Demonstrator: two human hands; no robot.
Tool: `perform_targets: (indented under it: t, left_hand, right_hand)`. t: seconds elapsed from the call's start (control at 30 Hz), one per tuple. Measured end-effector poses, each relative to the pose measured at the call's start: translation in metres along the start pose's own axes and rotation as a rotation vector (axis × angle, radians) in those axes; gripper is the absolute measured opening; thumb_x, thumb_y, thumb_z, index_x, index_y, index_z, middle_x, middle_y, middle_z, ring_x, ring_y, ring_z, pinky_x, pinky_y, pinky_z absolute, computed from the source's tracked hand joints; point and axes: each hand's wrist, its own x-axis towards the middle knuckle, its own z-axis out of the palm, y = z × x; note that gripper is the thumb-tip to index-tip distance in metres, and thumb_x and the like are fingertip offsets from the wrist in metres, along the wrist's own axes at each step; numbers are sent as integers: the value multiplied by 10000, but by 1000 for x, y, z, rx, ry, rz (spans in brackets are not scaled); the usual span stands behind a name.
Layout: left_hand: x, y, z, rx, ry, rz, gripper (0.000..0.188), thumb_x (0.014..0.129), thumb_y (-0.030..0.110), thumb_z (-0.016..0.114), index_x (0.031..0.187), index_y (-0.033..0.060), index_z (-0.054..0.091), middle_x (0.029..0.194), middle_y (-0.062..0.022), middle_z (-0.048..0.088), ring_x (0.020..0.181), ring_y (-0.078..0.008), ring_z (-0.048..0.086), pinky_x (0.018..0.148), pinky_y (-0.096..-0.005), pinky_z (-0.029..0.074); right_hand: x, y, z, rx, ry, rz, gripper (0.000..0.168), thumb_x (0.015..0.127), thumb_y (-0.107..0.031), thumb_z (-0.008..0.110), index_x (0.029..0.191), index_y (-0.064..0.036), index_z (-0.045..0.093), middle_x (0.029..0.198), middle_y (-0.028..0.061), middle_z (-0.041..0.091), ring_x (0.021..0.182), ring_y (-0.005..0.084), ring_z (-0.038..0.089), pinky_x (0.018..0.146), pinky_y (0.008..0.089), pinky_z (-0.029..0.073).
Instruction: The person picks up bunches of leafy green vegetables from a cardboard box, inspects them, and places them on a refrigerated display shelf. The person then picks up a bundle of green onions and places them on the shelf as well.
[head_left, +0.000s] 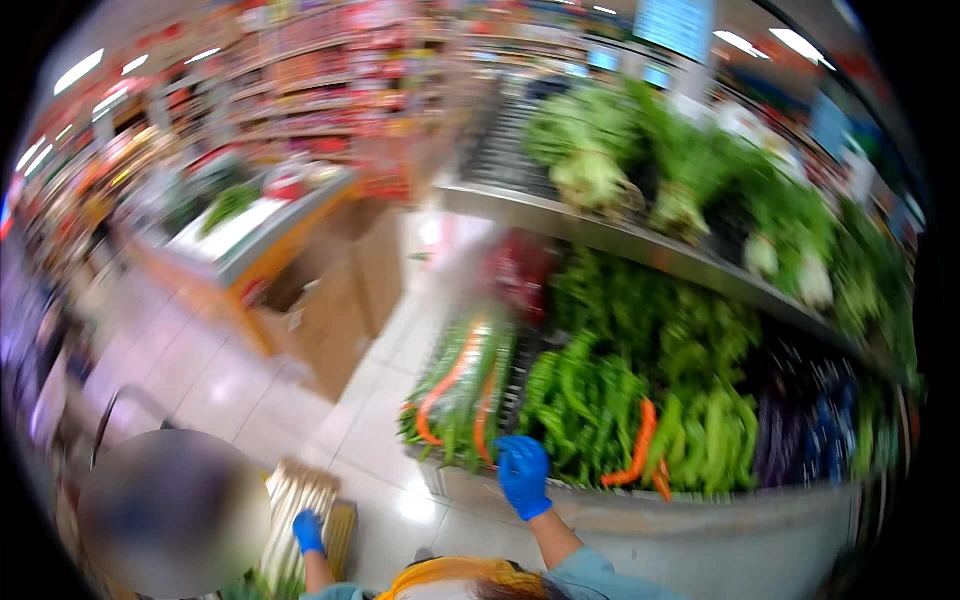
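My left hand (309, 531), in a blue glove, is at a pile of long white-stalked scallions or leeks (289, 502) low at the front; whether it grips any is not clear. My right hand (523, 478), also blue-gloved, is raised at the front edge of the vegetable shelf, its fingers bent. Beside it lie long green vegetables in clear plastic (461, 367) with orange strips, and on its other side a heap of green peppers (585, 405). Blur hides whether anything is between its fingers.
Leafy bunches (589, 150) fill the upper metal shelf (600, 240). Pale green peppers (705, 442) and dark eggplants (780, 435) lie below to the right. A cardboard box (334, 330) stands on the tiled floor (217, 382) beside a counter (247, 232). A blurred round patch covers the lower left.
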Motion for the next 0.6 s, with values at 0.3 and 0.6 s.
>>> perform_targets:
  t: [0.3, 0.6]
  left_hand:
    - [79, 19, 32, 223, -155, -73, 210, 782, 204, 512, 875, 30, 582, 652, -95, 584, 418, -174, 517, 343, -254, 331]
    - [30, 34, 114, 155, -252, 1, 250, 802, 139, 498, 967, -42, 552, 761, -121, 576, 583, -190, 564, 431, -270, 447]
  right_hand:
    - [-19, 13, 2, -89, 38, 165, 172, 725, -28, 576, 873, -85, 642, 897, 83, 628, 835, 278, 577, 719, 380, 467]
    - [-28, 40, 8, 126, -193, 271, 181, 749, -82, 573, 918, -88, 640, 904, 75, 622, 867, 270, 573, 748, 375, 469]
